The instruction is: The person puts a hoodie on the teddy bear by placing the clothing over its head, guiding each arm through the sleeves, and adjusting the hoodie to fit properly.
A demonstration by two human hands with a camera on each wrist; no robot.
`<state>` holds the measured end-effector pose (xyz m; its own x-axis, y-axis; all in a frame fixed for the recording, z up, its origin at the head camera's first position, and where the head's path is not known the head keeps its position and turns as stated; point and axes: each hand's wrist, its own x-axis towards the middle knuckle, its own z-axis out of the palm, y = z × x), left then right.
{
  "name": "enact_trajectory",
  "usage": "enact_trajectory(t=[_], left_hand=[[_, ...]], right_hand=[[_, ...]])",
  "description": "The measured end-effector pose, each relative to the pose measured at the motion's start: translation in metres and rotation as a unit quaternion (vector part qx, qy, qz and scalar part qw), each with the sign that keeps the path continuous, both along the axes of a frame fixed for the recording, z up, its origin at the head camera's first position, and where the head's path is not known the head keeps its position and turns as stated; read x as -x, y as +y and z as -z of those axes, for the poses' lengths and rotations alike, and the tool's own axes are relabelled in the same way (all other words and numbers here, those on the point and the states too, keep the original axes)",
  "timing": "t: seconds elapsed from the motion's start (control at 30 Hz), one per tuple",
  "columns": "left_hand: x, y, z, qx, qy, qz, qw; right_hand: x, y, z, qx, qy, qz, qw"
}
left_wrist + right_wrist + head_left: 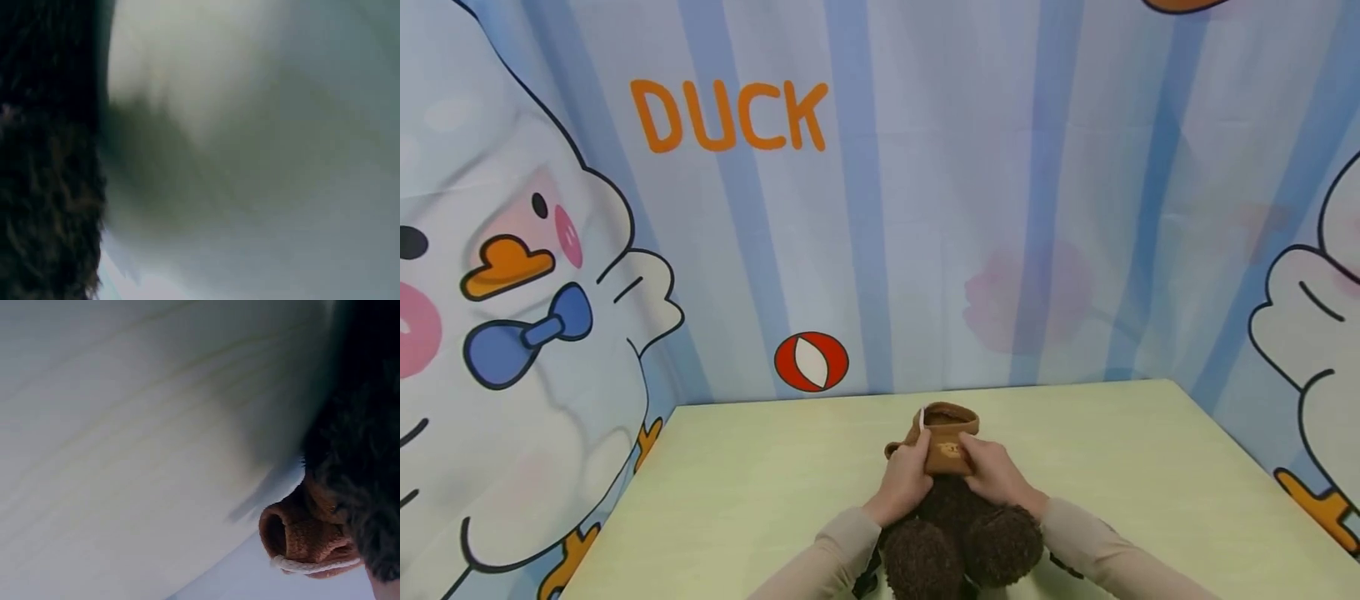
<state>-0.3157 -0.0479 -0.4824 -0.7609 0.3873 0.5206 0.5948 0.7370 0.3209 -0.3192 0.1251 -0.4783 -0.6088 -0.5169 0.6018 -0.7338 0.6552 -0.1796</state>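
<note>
A dark brown plush toy (pixel 922 560) with two round fluffy lobes lies at the table's near side. Just beyond it stands a small brown doll's garment (pixel 946 457), its wide opening facing up and a light mark on its front. My left hand (pixel 904 482) pinches the garment's left edge, thumb on the front. At the other edge my right hand (pixel 998 477) grips it the same way. The right wrist view shows a short sleeve (pixel 306 537) of it, with white edging, beside dark fur (pixel 375 487). Only curly fur (pixel 50 206) shows close up in the left wrist view.
The pale yellow-green table (pixel 760 467) reaches back to a blue striped curtain (pixel 925 208) printed with cartoon ducks. Black parts (pixel 867 577) show beside the plush toy, low at its left.
</note>
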Motion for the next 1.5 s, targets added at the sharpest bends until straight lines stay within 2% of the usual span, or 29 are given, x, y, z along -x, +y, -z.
enact_trajectory(t=[0.13, 0.23, 0.4, 0.5, 0.6, 0.7, 0.77, 0.83, 0.93, 1.07, 1.17, 1.3, 1.4, 1.5], left_hand=[[-0.003, 0.0, 0.002, -0.004, 0.003, 0.01, 0.9999], [-0.004, -0.003, 0.001, 0.026, 0.044, 0.017, 0.9985], [-0.006, -0.011, -0.002, 0.074, 0.13, 0.016, 0.9886], [-0.008, -0.013, -0.003, 0.082, 0.142, 0.01, 0.9864], [-0.009, -0.01, -0.006, 0.081, 0.132, 0.003, 0.9879], [-0.009, -0.005, -0.01, 0.06, 0.115, 0.001, 0.9915], [-0.009, -0.002, -0.011, 0.041, 0.092, -0.001, 0.9949], [-0.008, 0.001, -0.011, 0.022, 0.059, -0.007, 0.998], [-0.007, 0.004, -0.01, -0.002, 0.009, -0.02, 0.9998], [-0.005, 0.005, -0.01, -0.006, -0.035, -0.03, 0.9989], [-0.004, 0.005, -0.01, -0.001, -0.051, -0.039, 0.998], [-0.004, 0.005, -0.01, 0.019, -0.035, -0.047, 0.9981], [-0.009, 0.003, -0.009, 0.064, 0.001, -0.034, 0.9974], [-0.012, -0.002, -0.005, 0.111, 0.055, -0.015, 0.9922]], right_hand=[[0.001, 0.002, 0.002, -0.049, 0.073, -0.017, 0.996], [-0.001, 0.005, 0.003, -0.066, 0.111, -0.022, 0.991], [-0.006, 0.008, 0.003, -0.051, 0.153, -0.004, 0.987], [-0.008, 0.006, 0.005, -0.022, 0.162, 0.011, 0.986], [-0.008, 0.005, 0.004, 0.018, 0.12, 0.02, 0.992], [-0.007, 0.003, 0.001, 0.065, 0.013, 0.01, 0.998], [-0.006, 0.002, 0.001, 0.083, -0.06, -0.002, 0.995], [-0.006, 0.003, 0.001, 0.091, -0.115, -0.017, 0.989], [-0.006, 0.003, 0.002, 0.083, -0.147, -0.039, 0.985], [-0.005, 0.003, 0.001, 0.085, -0.158, -0.062, 0.982], [-0.005, 0.002, 0.001, 0.077, -0.134, -0.068, 0.986], [-0.006, -0.003, 0.002, 0.059, -0.045, -0.053, 0.996], [-0.008, -0.009, 0.003, 0.039, 0.0, -0.025, 0.999], [-0.009, -0.015, 0.003, 0.006, 0.013, 0.001, 1.0]])
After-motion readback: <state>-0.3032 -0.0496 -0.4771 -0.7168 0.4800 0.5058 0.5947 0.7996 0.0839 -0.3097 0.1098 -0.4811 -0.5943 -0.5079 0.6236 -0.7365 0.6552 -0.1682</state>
